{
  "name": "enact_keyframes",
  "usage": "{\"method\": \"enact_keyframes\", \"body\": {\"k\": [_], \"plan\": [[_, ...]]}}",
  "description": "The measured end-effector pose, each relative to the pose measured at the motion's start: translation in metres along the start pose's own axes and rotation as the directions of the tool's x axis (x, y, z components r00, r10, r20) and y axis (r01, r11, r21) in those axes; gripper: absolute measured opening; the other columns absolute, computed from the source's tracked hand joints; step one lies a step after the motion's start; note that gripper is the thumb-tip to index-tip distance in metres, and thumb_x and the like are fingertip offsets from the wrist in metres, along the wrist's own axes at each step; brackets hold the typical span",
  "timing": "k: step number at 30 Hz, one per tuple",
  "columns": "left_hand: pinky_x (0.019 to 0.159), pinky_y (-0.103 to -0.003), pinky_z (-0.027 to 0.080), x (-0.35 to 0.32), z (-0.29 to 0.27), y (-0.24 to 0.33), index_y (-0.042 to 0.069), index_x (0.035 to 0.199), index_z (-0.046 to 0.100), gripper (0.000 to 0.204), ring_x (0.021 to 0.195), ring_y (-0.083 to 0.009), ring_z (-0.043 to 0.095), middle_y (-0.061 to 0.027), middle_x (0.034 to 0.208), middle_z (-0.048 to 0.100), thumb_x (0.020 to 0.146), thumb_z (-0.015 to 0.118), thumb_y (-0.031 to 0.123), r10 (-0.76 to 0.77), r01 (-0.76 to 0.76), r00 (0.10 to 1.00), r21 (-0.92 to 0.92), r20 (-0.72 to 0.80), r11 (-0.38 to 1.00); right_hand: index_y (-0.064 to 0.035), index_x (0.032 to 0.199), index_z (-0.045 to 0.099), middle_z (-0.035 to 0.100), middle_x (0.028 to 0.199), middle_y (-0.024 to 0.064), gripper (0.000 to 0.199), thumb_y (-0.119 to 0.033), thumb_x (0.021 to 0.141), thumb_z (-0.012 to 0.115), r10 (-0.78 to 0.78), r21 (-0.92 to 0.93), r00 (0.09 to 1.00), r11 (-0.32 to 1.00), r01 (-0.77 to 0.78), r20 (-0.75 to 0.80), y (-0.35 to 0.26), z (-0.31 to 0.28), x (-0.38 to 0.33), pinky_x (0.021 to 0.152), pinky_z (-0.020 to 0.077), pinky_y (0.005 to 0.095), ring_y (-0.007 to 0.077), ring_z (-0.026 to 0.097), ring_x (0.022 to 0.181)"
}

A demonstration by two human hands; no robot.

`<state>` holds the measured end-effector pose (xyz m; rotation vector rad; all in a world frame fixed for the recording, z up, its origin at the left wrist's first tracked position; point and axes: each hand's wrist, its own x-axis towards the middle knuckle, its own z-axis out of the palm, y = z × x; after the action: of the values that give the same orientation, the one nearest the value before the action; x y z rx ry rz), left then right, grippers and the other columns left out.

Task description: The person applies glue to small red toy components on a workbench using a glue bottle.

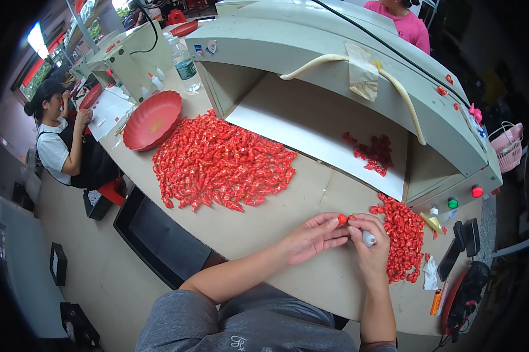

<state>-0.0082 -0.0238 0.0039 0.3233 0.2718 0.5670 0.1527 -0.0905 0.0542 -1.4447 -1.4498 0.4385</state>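
Between the thumb and fingertips of my left hand (pixel 311 237) is a small glossy red piece (pixel 342 219). My right hand (pixel 373 240) faces it closely, its fingers curled round a small white squeeze bottle (pixel 369 238). Another tiny red part (pixel 351 217) shows at my right fingertips; whether it touches the left hand's piece I cannot tell. Just right of that hand lies a heap of small rounded red pieces (pixel 402 240). Farther left, a large pile of longer red figure-like pieces (pixel 223 164) spreads over the table (pixel 258 234).
A pale machine housing (pixel 335 50) with an open bay spans the back; red pieces (pixel 374 154) lie inside it. At the left stand a red dish (pixel 153 120) and a water bottle (pixel 185 64). A lighter (pixel 436 302) and black pouch (pixel 467 299) lie right. A co-worker (pixel 65 135) sits left.
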Motion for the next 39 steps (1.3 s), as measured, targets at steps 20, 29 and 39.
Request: {"method": "enact_keyframes", "body": {"k": [20, 29, 39], "plan": [[0.090, -0.033, 0.052, 0.003, 0.003, -0.001, 0.005, 0.118, 0.058, 0.025, 0.101, -0.0176, 0.063, -0.0075, 0.108, 0.064, 0.096, 0.058, 0.017, 0.108, -0.099, 0.993, 0.161, -0.045, 0.982, 0.0043, 0.112, 0.060, 0.065, 0.093, 0.0070, 0.028, -0.004, 0.087, 0.066, 0.546, 0.694, 0.832, 0.563, -0.449, 0.096, -0.006, -0.013, 0.002, 0.069, 0.0484, 0.0246, 0.0113, 0.059, 0.077], [0.088, -0.031, 0.052, 0.002, 0.006, -0.003, 0.001, 0.116, 0.060, 0.024, 0.098, -0.0160, 0.063, -0.0067, 0.108, 0.065, 0.094, 0.060, 0.011, 0.168, -0.099, 0.977, 0.413, -0.133, 0.905, 0.0028, 0.109, 0.062, 0.066, 0.088, 0.0063, 0.023, -0.005, 0.088, 0.066, 0.481, 0.522, 0.866, 0.708, -0.476, 0.137, -0.007, -0.016, 0.000, 0.068, 0.0489, 0.0243, 0.0099, 0.059, 0.077], [0.085, -0.028, 0.052, 0.003, 0.005, -0.006, 0.000, 0.113, 0.064, 0.024, 0.093, -0.0129, 0.064, -0.0068, 0.103, 0.067, 0.092, 0.063, 0.010, 0.271, -0.154, 0.957, 0.619, -0.100, 0.770, 0.0008, 0.108, 0.065, 0.067, 0.090, 0.0030, 0.022, -0.005, 0.087, 0.068, 0.473, 0.416, 0.871, 0.771, -0.482, 0.132, -0.011, -0.014, -0.003, 0.068, 0.0479, 0.0206, 0.0064, 0.058, 0.076]]}}
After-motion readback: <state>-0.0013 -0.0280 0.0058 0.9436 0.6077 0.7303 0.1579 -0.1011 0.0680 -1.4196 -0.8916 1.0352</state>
